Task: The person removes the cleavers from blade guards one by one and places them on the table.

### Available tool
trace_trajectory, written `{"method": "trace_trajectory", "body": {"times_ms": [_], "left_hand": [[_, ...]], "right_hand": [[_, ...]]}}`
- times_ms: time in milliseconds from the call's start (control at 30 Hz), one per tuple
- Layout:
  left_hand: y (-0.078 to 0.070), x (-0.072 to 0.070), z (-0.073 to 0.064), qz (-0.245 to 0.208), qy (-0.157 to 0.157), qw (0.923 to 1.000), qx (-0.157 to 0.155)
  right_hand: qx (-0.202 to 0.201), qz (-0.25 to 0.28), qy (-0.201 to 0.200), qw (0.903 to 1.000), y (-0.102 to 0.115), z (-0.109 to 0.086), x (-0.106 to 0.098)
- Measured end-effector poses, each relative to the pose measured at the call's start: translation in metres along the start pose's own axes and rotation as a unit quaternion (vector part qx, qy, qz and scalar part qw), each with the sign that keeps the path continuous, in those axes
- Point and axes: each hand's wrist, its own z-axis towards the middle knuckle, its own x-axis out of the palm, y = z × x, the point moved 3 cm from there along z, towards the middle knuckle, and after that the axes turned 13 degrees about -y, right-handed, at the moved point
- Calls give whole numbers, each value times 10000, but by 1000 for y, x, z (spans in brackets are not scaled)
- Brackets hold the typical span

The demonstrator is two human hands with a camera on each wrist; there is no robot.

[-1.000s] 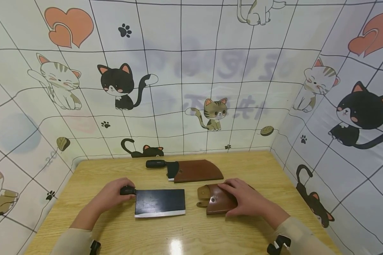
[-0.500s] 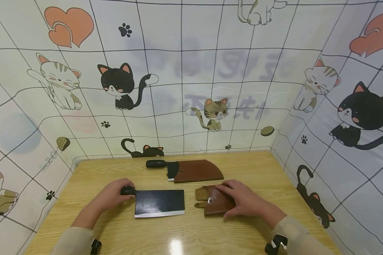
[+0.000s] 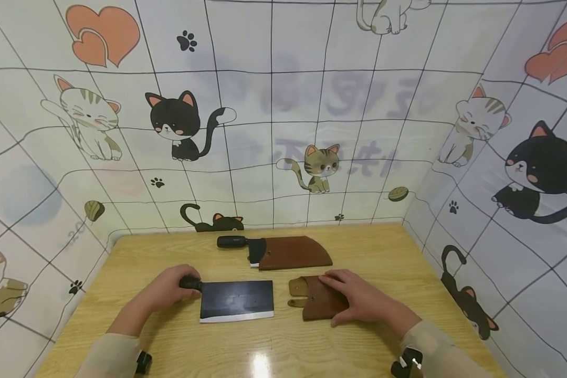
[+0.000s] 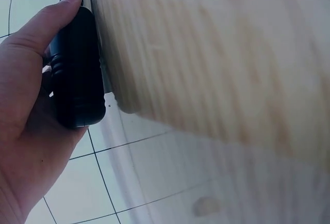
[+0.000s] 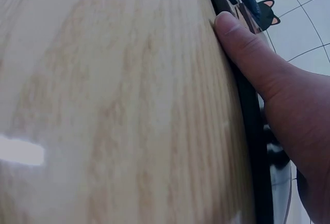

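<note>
A cleaver (image 3: 237, 300) with a dark rectangular blade and pale cutting edge lies flat, edge toward the person. My left hand (image 3: 171, 287) holds its black handle (image 4: 78, 72); the left wrist view has the thumb along it. Right of the blade tip lies a brown leather knife sheath (image 3: 317, 303), its tan flap and snap strap pointing left. My right hand (image 3: 361, 299) grips the sheath's right part from above, thumb at the near edge, fingers over the far side. In the right wrist view the thumb presses the sheath's dark edge (image 5: 246, 108). The palm hides the sheath's right end.
Behind these lies a second cleaver in a brown leather sheath (image 3: 296, 253), black handle to the left. Everything rests on a wood-grain table (image 3: 208, 349). A cat-printed white cloth (image 3: 250, 110) stands around its back and sides.
The right hand and the sheath under it have slid slightly left, nearer the blade. The left hand and cleaver keep their place. The head view has shifted a little.
</note>
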Motion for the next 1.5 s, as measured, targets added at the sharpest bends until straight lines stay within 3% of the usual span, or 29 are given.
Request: {"method": "trace_trajectory", "body": {"times_ms": [367, 633, 933, 1067, 1233, 1500], "left_hand": [[-3, 1, 0, -202, 73, 9996, -190], [-3, 1, 1, -161, 77, 9998, -129], [-7, -3, 1, -110, 40, 9999, 30], [-10, -6, 3, -112, -44, 9999, 65], [-14, -9, 16, -74, -140, 9999, 58], [-31, -10, 56, 72, -179, 9989, 423]], "right_hand": [[60, 103, -48, 9999, -5, -3, 5], [99, 99, -143, 9998, -7, -4, 6], [-367, 119, -613, 9974, -7, -4, 7], [-323, 222, -507, 9979, -4, 2, 2], [-197, 86, -352, 9992, 1, 17, -9], [-373, -20, -481, 9981, 5, 53, -22]]}}
